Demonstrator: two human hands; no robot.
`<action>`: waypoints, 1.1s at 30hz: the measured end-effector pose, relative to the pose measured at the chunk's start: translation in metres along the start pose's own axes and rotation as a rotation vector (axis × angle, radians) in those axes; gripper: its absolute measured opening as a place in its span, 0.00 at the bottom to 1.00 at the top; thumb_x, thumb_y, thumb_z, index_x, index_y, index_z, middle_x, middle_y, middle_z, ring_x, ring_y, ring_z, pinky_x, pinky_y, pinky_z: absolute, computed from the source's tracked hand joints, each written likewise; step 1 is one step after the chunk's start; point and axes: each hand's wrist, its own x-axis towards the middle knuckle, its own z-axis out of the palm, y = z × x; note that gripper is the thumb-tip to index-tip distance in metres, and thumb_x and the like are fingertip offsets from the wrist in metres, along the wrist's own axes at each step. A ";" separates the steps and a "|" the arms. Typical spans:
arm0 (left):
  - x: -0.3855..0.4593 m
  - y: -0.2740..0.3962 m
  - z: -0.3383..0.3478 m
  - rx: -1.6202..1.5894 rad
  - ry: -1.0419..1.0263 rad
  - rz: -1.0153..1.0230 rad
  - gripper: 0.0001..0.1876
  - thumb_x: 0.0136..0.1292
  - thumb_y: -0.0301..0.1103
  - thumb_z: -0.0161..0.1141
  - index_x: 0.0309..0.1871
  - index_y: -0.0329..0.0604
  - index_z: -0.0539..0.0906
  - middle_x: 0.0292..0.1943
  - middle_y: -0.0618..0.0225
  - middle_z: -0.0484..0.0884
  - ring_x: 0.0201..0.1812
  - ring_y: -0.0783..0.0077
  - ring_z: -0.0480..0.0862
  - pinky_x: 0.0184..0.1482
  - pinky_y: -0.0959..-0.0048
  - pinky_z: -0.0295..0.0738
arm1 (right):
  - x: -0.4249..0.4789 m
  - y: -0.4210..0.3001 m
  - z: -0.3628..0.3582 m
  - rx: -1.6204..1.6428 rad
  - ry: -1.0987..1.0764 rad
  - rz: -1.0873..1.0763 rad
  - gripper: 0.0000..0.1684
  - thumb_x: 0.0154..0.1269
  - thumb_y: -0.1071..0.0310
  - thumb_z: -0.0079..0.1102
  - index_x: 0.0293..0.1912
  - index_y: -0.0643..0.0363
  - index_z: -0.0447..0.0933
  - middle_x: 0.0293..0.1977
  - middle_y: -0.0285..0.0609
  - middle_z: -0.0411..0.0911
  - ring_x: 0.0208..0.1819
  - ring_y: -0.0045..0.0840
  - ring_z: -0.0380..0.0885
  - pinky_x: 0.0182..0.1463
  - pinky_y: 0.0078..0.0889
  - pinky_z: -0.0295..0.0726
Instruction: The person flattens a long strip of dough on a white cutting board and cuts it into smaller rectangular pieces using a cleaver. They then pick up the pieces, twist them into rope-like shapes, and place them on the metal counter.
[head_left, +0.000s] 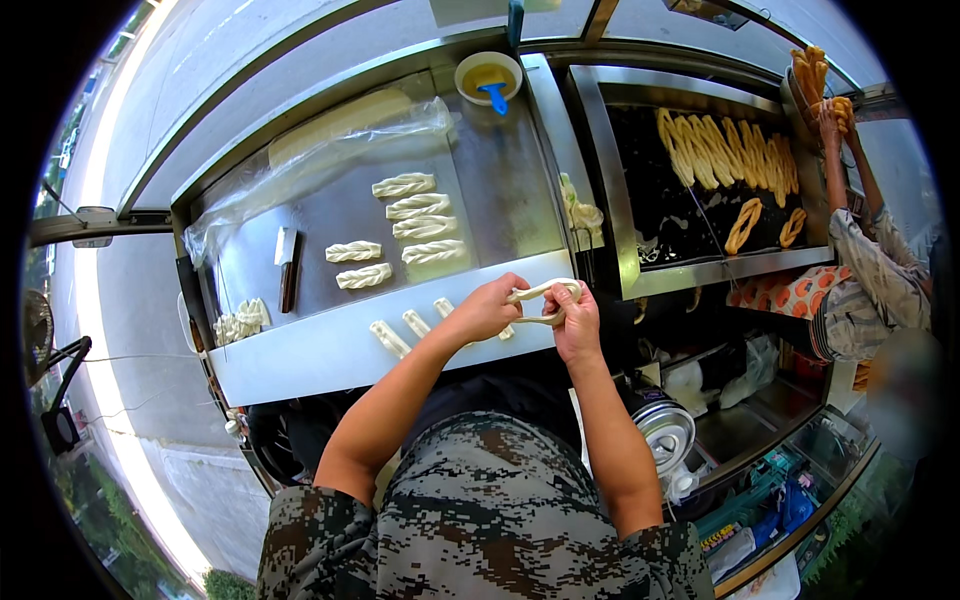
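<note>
A loop of raw dough (541, 288) is stretched between my two hands above the right end of a white cutting board (300, 358). My left hand (495, 304) pinches its left end, and my right hand (574, 319) grips its right end. Several short dough strips (389, 339) lie on the board, some partly hidden under my left forearm. Behind them on the metal worktop, several twisted dough pieces (433, 252) lie in a column, with two smaller twists (364, 276) to their left. A cleaver (286, 259) with a dark handle rests further left.
Plastic film (337, 135) covers a dough slab at the back. A bowl (488, 75) of yellowish liquid holds a blue brush. To the right, fried dough sticks (727, 150) float in a metal-rimmed fryer (720, 270). Beyond it, a co-worker's hands (832, 120) hold fried dough.
</note>
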 end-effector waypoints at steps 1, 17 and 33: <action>0.000 -0.002 0.000 -0.029 -0.001 0.000 0.15 0.63 0.25 0.58 0.53 0.37 0.75 0.37 0.67 0.82 0.39 0.76 0.79 0.43 0.75 0.74 | 0.000 0.000 0.000 -0.041 0.006 0.033 0.10 0.68 0.70 0.62 0.46 0.58 0.72 0.36 0.35 0.78 0.33 0.16 0.76 0.39 0.22 0.78; -0.007 0.009 0.002 -0.728 0.467 -0.038 0.18 0.63 0.25 0.61 0.55 0.33 0.73 0.38 0.66 0.85 0.42 0.77 0.82 0.49 0.78 0.73 | -0.005 0.009 -0.021 0.318 0.035 0.101 0.22 0.66 0.78 0.56 0.59 0.53 0.71 0.46 0.34 0.79 0.39 0.18 0.78 0.41 0.23 0.77; -0.005 0.024 0.027 0.241 0.306 0.371 0.26 0.54 0.36 0.71 0.56 0.43 0.76 0.48 0.54 0.81 0.44 0.49 0.84 0.46 0.64 0.80 | 0.008 0.022 -0.007 0.207 0.021 0.212 0.28 0.76 0.43 0.43 0.50 0.58 0.75 0.42 0.38 0.80 0.41 0.25 0.79 0.49 0.27 0.78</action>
